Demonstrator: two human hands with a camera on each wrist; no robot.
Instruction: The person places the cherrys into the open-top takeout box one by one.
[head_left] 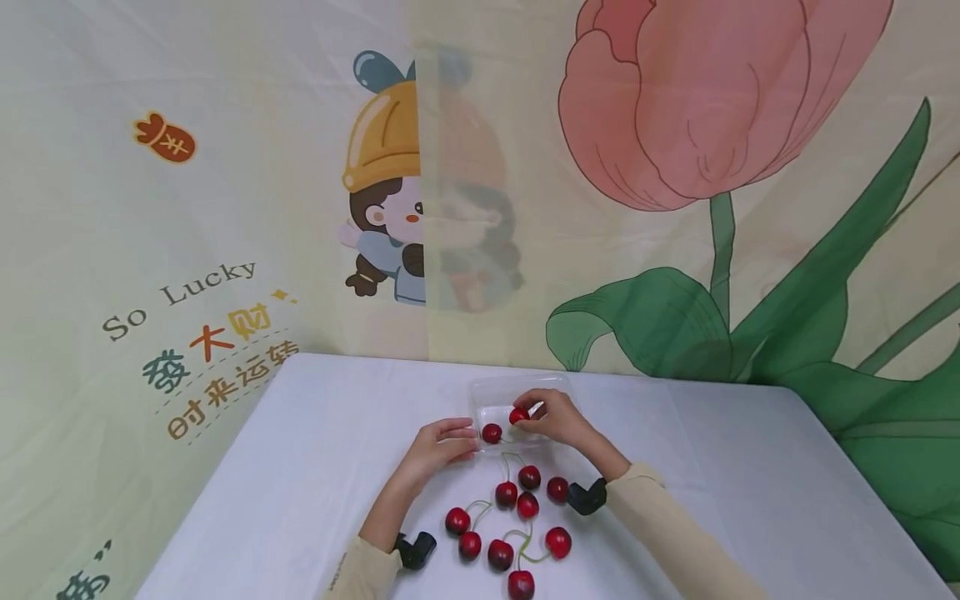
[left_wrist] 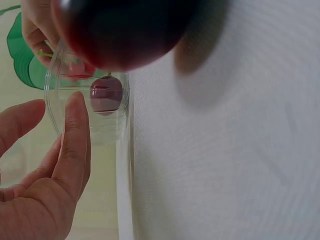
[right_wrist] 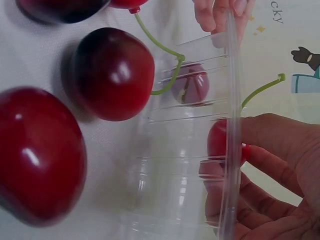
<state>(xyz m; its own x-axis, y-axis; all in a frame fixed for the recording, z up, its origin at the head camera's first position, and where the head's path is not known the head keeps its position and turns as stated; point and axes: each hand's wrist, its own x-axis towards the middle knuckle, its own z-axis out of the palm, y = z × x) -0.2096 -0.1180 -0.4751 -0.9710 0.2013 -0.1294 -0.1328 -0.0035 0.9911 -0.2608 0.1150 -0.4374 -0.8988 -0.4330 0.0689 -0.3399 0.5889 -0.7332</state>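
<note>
1) Fingers of the right hand (head_left: 557,419), at 3 o'clock of the clear plastic box (head_left: 495,392): pinching one stemmed red cherry (head_left: 519,415)
2) Fingers of the left hand (head_left: 438,446), box's 8 o'clock: spread from the thumb, gripping nothing; contact with the wall uncertain
3) Contents: one dark-red cherry (head_left: 491,433), towards 8 o'clock; nine loose cherries (head_left: 501,555) at 6 o'clock outside
4) Risks, as judged: glossy skin could slip from the pinch; stem could snag the rim; light box could slide if nudged; black wrist camera (head_left: 587,497), just beside the 5 o'clock cherry, could knock it rolling
5) Lettering, wall hanging (head_left: 315,100), box's 9 to 10 o'clock: "So Lucky", "發大财", "时来运转"; pouch emblem (head_left: 167,139), 10 o'clock, its character uncertain
6) Brand or label on box: none legible
</note>
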